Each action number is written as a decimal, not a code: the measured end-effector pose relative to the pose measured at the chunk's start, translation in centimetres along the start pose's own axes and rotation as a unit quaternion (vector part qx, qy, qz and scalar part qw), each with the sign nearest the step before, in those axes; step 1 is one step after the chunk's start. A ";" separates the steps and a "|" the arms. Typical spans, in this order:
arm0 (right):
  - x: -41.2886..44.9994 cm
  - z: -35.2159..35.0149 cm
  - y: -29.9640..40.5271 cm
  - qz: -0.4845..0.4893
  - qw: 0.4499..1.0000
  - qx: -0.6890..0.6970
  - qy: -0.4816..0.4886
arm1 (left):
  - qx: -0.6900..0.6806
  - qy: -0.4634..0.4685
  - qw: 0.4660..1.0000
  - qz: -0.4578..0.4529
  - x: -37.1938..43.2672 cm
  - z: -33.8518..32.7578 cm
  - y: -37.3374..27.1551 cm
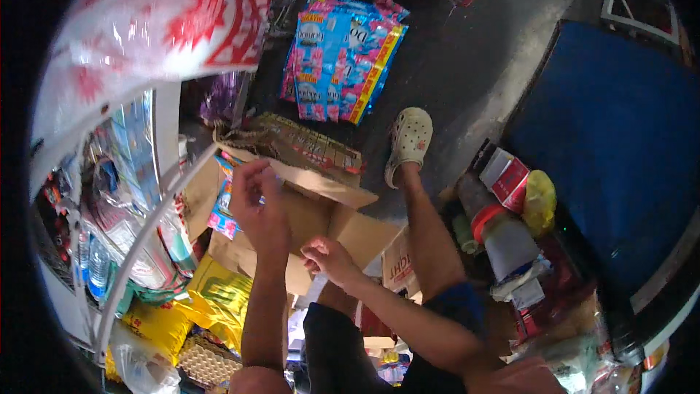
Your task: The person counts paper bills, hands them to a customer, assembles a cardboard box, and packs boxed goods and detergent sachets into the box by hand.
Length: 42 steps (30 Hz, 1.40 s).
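An open cardboard carton [306, 219] lies in front of me with its flaps spread. My left hand [257, 197] is raised over its left side, fingers loosely bent and blurred, with nothing plainly held. Just beside that hand, a strip of blue and pink fabric softener sachets [223, 208] shows against the carton wall, partly covered by the hand. My right hand [328, 262] hovers above the carton's near edge, its fingers curled in and no object visible in them. Farther off, a stack of similar sachet strips [342, 63] lies on the dark floor.
A flattened piece of printed cardboard [306, 139] lies beyond the carton. My foot in a beige clog [410, 142] stands to its right. Yellow bags [213, 290] and a white metal frame [147, 230] are at left. Jars and boxes [506, 241] crowd a blue-topped surface [618, 142] at right.
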State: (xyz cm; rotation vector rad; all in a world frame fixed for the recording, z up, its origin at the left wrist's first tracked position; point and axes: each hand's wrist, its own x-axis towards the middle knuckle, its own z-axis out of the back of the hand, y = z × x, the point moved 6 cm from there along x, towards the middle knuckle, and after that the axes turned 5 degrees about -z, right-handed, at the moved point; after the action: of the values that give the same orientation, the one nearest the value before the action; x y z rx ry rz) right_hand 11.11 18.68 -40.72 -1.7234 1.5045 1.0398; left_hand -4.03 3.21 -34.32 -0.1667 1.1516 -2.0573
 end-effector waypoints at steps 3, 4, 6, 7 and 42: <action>-0.1 0.4 1.1 -0.001 1.000 0.022 0.020 | 0.001 0.175 0.982 -0.075 5.2 -9.8 -5.5; 0.0 -0.3 2.0 0.006 0.999 0.024 0.031 | 0.020 0.246 0.964 -0.104 7.3 -12.9 -6.1; -0.5 -2.1 2.5 -0.014 0.997 0.045 0.053 | 0.141 0.263 0.908 -0.296 11.6 -18.9 -4.6; -0.9 -2.4 2.8 -0.017 0.997 0.048 0.054 | 0.225 0.289 0.869 -0.331 13.7 -22.2 -3.0; -40.3 1.1 18.5 0.502 0.803 -0.156 -0.279 | 0.136 0.233 0.880 -0.391 -17.2 22.2 -43.6</action>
State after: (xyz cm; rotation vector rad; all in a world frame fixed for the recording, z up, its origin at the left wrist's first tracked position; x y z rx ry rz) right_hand -8.99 36.72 -5.57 -0.5204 1.8764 2.1849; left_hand -6.08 13.07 16.60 0.0180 1.1573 -3.0874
